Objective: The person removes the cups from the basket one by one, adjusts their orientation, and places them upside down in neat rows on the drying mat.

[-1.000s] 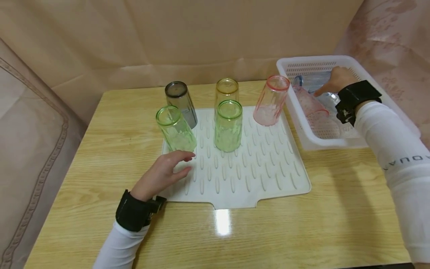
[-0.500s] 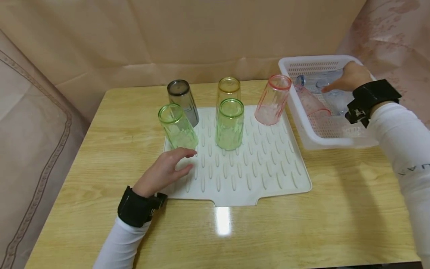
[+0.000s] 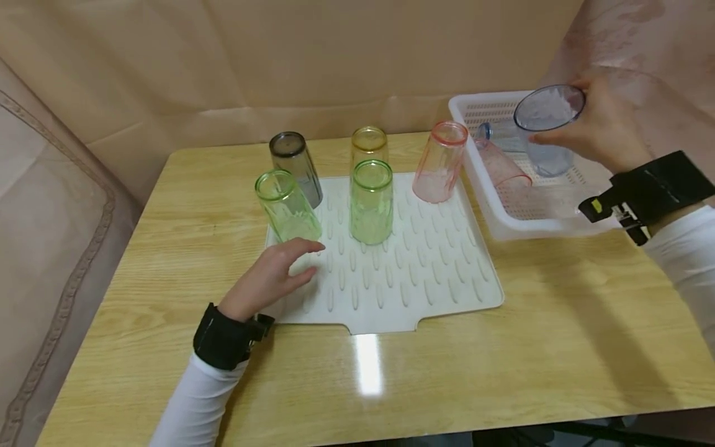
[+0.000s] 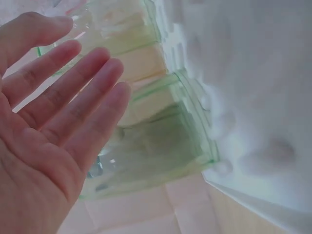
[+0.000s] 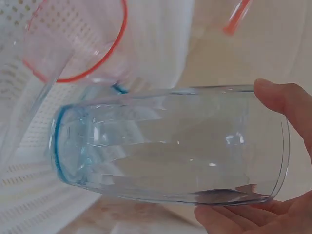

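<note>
My right hand (image 3: 606, 130) holds a clear bluish drinking glass (image 3: 544, 139) near its rim, thumb on one side and fingers on the other. The glass is mouth up over the white basket (image 3: 505, 226); the right wrist view shows its blue-tinted base (image 5: 70, 146). My left hand (image 3: 274, 273) hovers over the left part of the white drying mat (image 3: 385, 279), fingers extended and holding nothing. Just beyond it a green glass (image 3: 287, 205) stands upside down, leaning slightly. In the left wrist view that green glass (image 4: 161, 146) lies past my fingertips.
Also upside down on the mat are a second green glass (image 3: 371, 205), a grey glass (image 3: 298, 171), a yellow glass (image 3: 368, 146) and a pink glass (image 3: 439, 162). Inside the basket lie a pink glass (image 3: 503, 164), a blue one (image 3: 503, 133) and a clear one (image 3: 558, 200).
My right hand has lifted the bluish glass from among those in the basket and turned it mouth up. The left hand stays in nearly the same place.
</note>
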The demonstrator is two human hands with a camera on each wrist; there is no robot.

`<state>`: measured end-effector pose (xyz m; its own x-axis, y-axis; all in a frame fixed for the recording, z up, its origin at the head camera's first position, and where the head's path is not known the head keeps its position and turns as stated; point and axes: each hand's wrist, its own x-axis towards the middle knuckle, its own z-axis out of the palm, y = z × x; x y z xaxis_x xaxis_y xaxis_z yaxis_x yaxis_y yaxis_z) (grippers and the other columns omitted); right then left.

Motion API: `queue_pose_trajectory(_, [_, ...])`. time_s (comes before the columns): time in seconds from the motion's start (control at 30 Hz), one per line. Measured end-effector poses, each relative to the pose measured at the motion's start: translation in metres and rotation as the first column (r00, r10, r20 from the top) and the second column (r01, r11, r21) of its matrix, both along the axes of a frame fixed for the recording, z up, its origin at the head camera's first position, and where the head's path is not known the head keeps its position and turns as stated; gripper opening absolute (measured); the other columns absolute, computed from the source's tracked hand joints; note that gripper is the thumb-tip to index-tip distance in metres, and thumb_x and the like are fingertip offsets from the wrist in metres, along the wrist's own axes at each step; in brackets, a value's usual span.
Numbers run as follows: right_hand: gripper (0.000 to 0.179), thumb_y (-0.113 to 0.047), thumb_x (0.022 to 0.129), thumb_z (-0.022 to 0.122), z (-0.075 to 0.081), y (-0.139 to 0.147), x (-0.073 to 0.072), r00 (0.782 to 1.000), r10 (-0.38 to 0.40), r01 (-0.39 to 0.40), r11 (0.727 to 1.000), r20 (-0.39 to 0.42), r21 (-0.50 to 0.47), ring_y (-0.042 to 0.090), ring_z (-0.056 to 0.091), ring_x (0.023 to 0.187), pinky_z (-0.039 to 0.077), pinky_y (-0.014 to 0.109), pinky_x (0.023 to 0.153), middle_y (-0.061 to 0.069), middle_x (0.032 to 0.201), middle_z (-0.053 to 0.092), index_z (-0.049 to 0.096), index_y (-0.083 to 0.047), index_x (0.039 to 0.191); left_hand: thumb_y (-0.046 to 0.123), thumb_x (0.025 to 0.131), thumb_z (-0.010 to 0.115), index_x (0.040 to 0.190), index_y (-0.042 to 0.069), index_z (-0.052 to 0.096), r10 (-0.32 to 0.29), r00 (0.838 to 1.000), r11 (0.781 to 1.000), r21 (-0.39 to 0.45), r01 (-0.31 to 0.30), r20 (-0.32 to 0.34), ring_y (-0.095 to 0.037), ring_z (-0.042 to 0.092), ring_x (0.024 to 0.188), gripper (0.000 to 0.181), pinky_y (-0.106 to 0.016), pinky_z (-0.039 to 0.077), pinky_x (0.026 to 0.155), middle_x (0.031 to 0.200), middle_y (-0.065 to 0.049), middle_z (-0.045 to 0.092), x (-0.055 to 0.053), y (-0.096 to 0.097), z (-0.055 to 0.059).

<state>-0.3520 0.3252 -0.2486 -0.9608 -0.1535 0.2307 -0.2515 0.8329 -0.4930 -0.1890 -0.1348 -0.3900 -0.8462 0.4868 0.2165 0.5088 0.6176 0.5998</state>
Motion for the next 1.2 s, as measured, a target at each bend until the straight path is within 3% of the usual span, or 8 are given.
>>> queue_pose_trajectory(0.2, [0.089,-0.007,0.071,0.082,0.001,-0.031,0.025,0.992,0.061,-0.068,0.996,-0.108,-0.063,0.043,0.044,0.11,0.033,0.025,0.095,0.03,0.131,0.045,0.03,0.007,0.141,0.001,0.087,0.069,0.12,-0.001,0.061,-0.014,0.997,1.0,-0.005,0.013,-0.076,-0.029,0.06,0.108,0.034,-0.043,0.049,0.09,0.115,-0.016,0.064,-0.01,0.008,0.006])
queue_pose_trajectory(0.4, [0.087,-0.007,0.07,0.083,0.007,-0.054,0.046,0.984,0.095,-0.111,0.989,-0.153,-0.097,0.039,0.047,0.108,0.033,0.017,0.086,0.025,0.128,0.049,0.033,0.005,0.14,0.0,0.085,0.071,0.116,-0.002,0.061,0.027,0.978,1.0,-0.002,-0.028,-0.205,-0.029,0.06,0.103,0.033,-0.041,0.051,0.085,0.112,-0.016,0.064,-0.021,0.024,0.012])
queue_pose_trajectory(0.6, [0.09,-0.006,0.068,0.086,0.012,-0.069,0.06,0.979,0.129,-0.148,0.983,-0.157,-0.111,0.035,0.047,0.108,0.035,0.017,0.087,0.022,0.127,0.049,0.034,0.004,0.14,0.001,0.084,0.072,0.113,-0.003,0.062,0.029,0.962,1.0,0.015,-0.026,-0.27,-0.028,0.058,0.107,0.031,-0.04,0.048,0.09,0.112,-0.015,0.064,-0.031,0.038,0.016])
queue_pose_trajectory(0.73, [0.089,-0.003,0.066,0.086,0.012,-0.075,0.066,0.973,0.15,-0.173,0.977,-0.177,-0.124,0.027,0.048,0.108,0.036,0.016,0.087,0.021,0.126,0.05,0.036,0.003,0.139,0.001,0.084,0.072,0.113,-0.003,0.062,0.028,0.965,0.999,0.039,-0.018,-0.261,-0.028,0.058,0.108,0.031,-0.039,0.047,0.091,0.112,-0.015,0.063,-0.038,0.049,0.02])
queue_pose_trajectory(0.97, [0.089,0.004,0.063,0.087,0.012,-0.086,0.081,0.949,0.227,-0.258,0.959,-0.219,-0.122,0.013,0.048,0.107,0.041,0.019,0.095,0.015,0.124,0.049,0.038,0.004,0.138,0.0,0.085,0.07,0.117,-0.004,0.061,0.034,0.982,0.994,0.106,-0.014,-0.184,-0.028,0.058,0.109,0.034,-0.038,0.048,0.091,0.115,-0.016,0.063,-0.048,0.07,0.023])
queue_pose_trajectory(1.2, [0.088,0.005,0.061,0.088,0.008,-0.101,0.093,0.914,0.323,-0.357,0.928,-0.243,-0.107,0.023,0.053,0.109,0.042,0.019,0.094,0.016,0.125,0.053,0.04,0.006,0.135,0.004,0.086,0.07,0.124,-0.005,0.057,0.007,0.988,0.99,0.142,0.016,-0.155,-0.027,0.056,0.115,0.041,-0.035,0.045,0.095,0.122,-0.017,0.061,-0.062,0.093,0.022])
